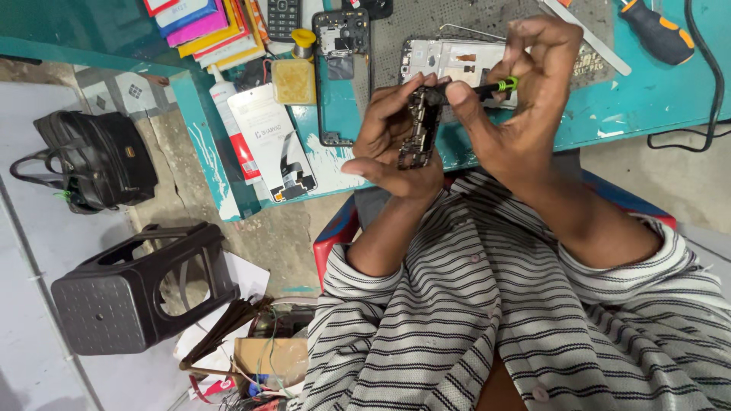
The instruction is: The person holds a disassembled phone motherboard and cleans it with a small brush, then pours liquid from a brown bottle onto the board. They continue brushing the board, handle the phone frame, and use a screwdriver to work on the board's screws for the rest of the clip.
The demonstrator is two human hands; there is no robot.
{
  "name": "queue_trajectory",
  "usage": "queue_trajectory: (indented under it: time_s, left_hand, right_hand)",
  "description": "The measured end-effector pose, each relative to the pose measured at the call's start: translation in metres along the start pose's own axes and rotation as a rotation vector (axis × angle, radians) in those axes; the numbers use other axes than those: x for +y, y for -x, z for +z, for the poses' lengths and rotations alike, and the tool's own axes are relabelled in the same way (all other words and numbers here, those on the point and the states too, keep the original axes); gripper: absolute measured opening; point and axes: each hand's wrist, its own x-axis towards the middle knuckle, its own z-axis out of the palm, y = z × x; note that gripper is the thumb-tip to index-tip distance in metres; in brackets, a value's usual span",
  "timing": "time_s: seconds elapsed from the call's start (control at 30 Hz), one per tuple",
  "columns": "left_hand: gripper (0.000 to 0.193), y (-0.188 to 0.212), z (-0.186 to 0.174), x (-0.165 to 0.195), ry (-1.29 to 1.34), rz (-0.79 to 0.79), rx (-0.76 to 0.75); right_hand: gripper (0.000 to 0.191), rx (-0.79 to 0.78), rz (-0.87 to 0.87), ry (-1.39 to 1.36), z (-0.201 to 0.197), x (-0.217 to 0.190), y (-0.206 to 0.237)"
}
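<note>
Board (417, 129) being held upright over table edge (609, 125) in closed left hand (396, 148), right hand (525, 99) pinching green-tipped tool (487, 87) against its top, probably working on one small part, next needing steady, gentle pressure.

Both forearms rise from striped, rolled-back sleeves and meet in front of the chest. The left hand (392, 144) is cupped palm-up, fingers curled and thumb stretched out toward the left, gripping something edge-on. The right hand (525, 99) arches above it, wrist bent, thumb and forefinger pinched tight together, the other fingers folded over the top.
</note>
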Motion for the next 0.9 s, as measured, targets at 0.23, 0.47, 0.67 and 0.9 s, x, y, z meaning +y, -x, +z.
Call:
queue_trajectory:
  time_s: [0.23,0.47,0.67,0.9]
  left_hand:
    - [0.108,-0.003,-0.002,0.008,-0.051,-0.026,0.029]
    - [0.108,-0.022,0.003,0.02,0.268,-0.253,0.136]
    - [0.108,-0.022,0.022,0.031,0.452,-0.297,0.187]
    - [0.109,-0.026,0.022,0.038,0.466,-0.4,0.166]
  right_hand:
    - [0.065,-0.001,-0.048,0.113,-0.002,-0.004,-0.002]
    - [0.069,-0.068,-0.1,0.152,0.013,-0.031,-0.005]
    - [0.064,-0.05,-0.121,0.185,0.008,-0.033,-0.011]
    - [0.073,-0.194,-0.153,0.252,-0.016,-0.017,-0.001]
